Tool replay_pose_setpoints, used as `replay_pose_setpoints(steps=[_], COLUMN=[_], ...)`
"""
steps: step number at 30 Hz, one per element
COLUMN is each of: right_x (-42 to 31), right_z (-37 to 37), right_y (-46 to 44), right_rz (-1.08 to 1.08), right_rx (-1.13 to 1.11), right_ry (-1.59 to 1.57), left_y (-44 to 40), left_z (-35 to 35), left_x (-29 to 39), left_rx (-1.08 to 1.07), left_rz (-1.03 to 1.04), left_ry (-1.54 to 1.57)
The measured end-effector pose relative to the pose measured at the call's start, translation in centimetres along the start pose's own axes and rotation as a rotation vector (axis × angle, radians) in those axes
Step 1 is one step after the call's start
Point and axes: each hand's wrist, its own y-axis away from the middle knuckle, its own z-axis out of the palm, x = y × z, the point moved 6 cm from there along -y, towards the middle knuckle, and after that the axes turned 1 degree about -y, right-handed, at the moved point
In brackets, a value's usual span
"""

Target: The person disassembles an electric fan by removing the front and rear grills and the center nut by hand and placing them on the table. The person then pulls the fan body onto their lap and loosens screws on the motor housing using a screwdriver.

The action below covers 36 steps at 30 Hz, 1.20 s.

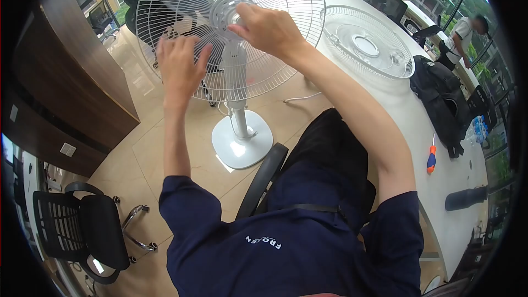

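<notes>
The fan (236, 77) stands beside the table (385, 99); you're apparently working its hub (221, 17), right hand (269, 28) curled there, grip unclear, left hand (180, 69) open-fingered. The next move likely needs a steady cage (300, 0).

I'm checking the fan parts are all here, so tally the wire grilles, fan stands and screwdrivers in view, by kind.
Wire grilles: 2 (mounted grille, loose grille on the table)
Fan stands: 1 (white stand)
Screwdrivers: 1 (orange-and-blue screwdriver)
Total: 4
</notes>
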Motion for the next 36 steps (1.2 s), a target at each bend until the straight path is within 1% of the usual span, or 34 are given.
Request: replay_pose_setpoints(steps=[1, 2, 3, 4, 5, 7, 8, 9, 10, 11, 12, 13, 14, 15, 16, 17, 18, 19, 20, 21, 22, 23, 25, 26, 28, 29, 31, 35, 36], right_x=[-0.2, 0.1, 0.5, 0.4, 0.7, 0.8, 0.7, 0.7, 0.8, 0.3, -0.2, -0.1, -0.6, -1.1, -1.1, -1.3, -1.2, -1.1, -1.1, -0.9, -0.7, -0.5, -0.4, -0.5, 0.2, -0.1, -1.3, -0.7, -0.4], right_z=[0.0, -0.2, -0.4, -0.4, -0.2, -0.5, -0.5, -0.5, -0.6, -1.4, -2.2, -1.9, -1.9, -1.9, -1.3, -1.3, -1.2, -1.2, -1.1, -1.1, -1.1, -1.2, -0.8, -0.7, -1.3, -1.5, -2.0, -1.6, -1.4], right_y=[0.3, 0.6, 0.8, 0.8, 1.0, 1.6, 2.1, 2.6, 2.7, 2.6, 2.7, 2.7, 2.4, 2.2, 2.2, 2.3, 2.2, 2.2, 2.3, 2.6, 2.8, 3.1, 3.8, 3.6, 2.7, 2.3, 1.5, 2.3, 2.6], right_rz=[0.004, 0.108, 0.208, 0.206, 0.246, 0.29, 0.288, 0.289, 0.287, 0.211, 0.139, 0.141, 0.04, -0.063, -0.067, -0.063, -0.013, 0.037, 0.035, 0.04, 0.044, 0.04, 0.073, 0.074, 0.213, 0.214, 0.099, 0.122, 0.151], right_rx=[0.0, 0.025, 0.052, 0.056, 0.023, -0.014, -0.097, -0.184, -0.191, -0.059, 0.075, 0.073, 0.105, 0.139, 0.088, 0.087, 0.085, 0.083, 0.083, 0.086, 0.09, 0.093, -0.033, -0.037, 0.066, 0.065, 0.052, 0.059, 0.022], right_ry=[0.0, -0.051, -0.1, -0.099, -0.043, 0.019, 0.039, 0.056, 0.057, -0.038, -0.138, -0.148, -0.097, -0.044, -0.049, -0.054, -0.104, -0.156, -0.159, -0.11, -0.061, -0.06, -0.151, -0.153, -0.317, -0.319, -0.128, -0.151, -0.139], left_y=[0.3, 1.1, 2.4, 4.3, 6.2, 8.3, 8.8, 9.3, 9.2, 8.6, 7.8, 7.2, 6.5, 5.7, 5.0, 3.8, 2.5, 1.7, 0.9, 0.5, 0.2, 0.4, 0.7, 1.0, 1.3, 1.4, 1.6, 1.7, 1.8], left_z=[0.9, 1.6, 2.4, 3.7, 4.7, 4.6, 4.4, 3.9, 3.0, 2.1, 1.3, 0.6, -0.5, -1.4, -2.2, -3.3, -4.4, -3.5, -2.3, -1.2, -0.2, 0.3, 1.5, 1.9, 2.2, 2.2, 2.0, 2.0, 2.1], left_x=[0.3, 1.2, 2.1, 2.7, 3.0, 5.7, 5.7, 6.2, 6.9, 7.1, 6.8, 6.5, 5.9, 4.6, 3.5, 2.9, 2.5, 1.6, 0.4, -0.6, -0.9, -0.9, -0.4, -0.5, -0.5, -0.6, -0.2, -0.3, -0.3], left_rx=[-0.254, -0.507, -0.556, -0.604, -0.602, -0.46, -0.46, -0.476, -0.486, -0.489, -0.539, -0.586, -0.49, -0.224, 0.036, 0.159, 0.281, 0.279, 0.261, 0.243, 0.179, 0.184, 0.139, 0.115, 0.116, 0.121, 0.117, 0.109, 0.109], left_rz=[-0.135, -0.276, -0.364, -0.446, -0.442, -0.126, -0.124, 0.023, 0.167, 0.158, 0.038, -0.081, -0.148, -0.116, -0.081, -0.081, -0.08, -0.082, -0.083, -0.083, -0.085, -0.085, -0.089, -0.085, -0.096, -0.104, -0.1, -0.083, -0.089], left_ry=[0.098, 0.194, 0.313, 0.433, 0.433, 0.649, 0.654, 0.667, 0.677, 0.681, 0.817, 0.947, 0.939, 0.838, 0.73, 0.446, 0.16, 0.159, 0.171, 0.183, 0.122, 0.12, 0.125, 0.112, 0.144, 0.174, 0.175, 0.181, 0.18])
